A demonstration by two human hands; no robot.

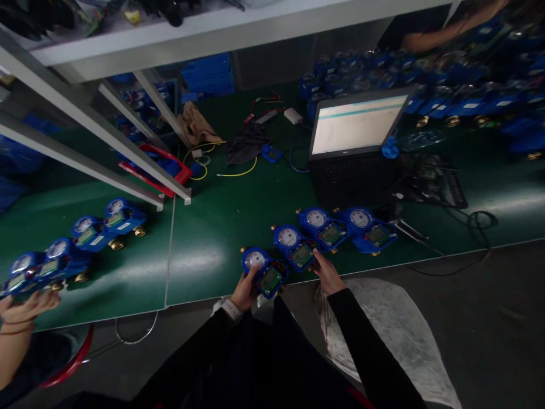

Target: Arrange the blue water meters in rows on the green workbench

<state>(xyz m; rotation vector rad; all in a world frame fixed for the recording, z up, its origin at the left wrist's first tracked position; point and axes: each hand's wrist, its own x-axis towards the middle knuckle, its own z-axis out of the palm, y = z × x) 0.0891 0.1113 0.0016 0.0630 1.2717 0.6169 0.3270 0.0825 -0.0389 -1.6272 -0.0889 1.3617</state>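
Partly hidden: left hand (243, 292) grips meter (264, 271); right hand (328, 276) fingertips obscured.

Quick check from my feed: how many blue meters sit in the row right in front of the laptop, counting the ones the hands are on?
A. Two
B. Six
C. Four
C. Four blue meters lie in a diagonal row before the laptop; the left hand touches the nearest one, and the right hand touches the second.
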